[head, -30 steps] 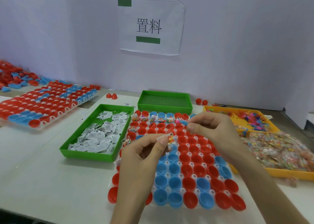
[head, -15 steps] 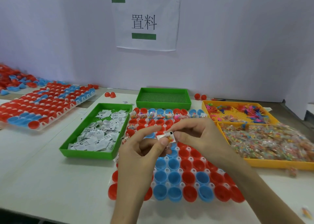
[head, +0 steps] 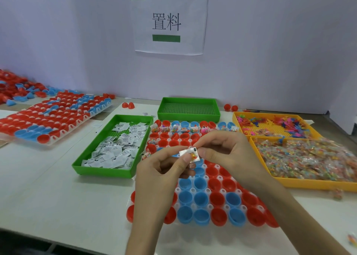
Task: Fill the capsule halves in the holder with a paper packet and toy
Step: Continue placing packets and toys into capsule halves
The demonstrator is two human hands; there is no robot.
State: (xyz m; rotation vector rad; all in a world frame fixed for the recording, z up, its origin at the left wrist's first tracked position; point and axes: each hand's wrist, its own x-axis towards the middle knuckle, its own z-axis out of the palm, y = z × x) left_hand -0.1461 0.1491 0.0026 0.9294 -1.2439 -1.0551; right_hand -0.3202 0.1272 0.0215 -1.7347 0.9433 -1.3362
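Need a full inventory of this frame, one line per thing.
holder: 1, whitish, front centre
capsule halves: many, red and blue, in holder
second holder: 1, red and blue halves, left
green tray: 1, left of holder
paper packets: many, white, in green tray
back tray: 1, green, behind holder
orange trays: 2, right, holding toys
sign: 1, white, wall
held packet: 1, white, toy bag against it
left hand: pinches held packet
right hand: pinches held packet

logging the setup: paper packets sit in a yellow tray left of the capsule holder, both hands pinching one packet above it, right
Head view: the tray is green, not yellow. Paper packets lie in it, left of the capsule holder; left hand and right hand pinch one packet above it.
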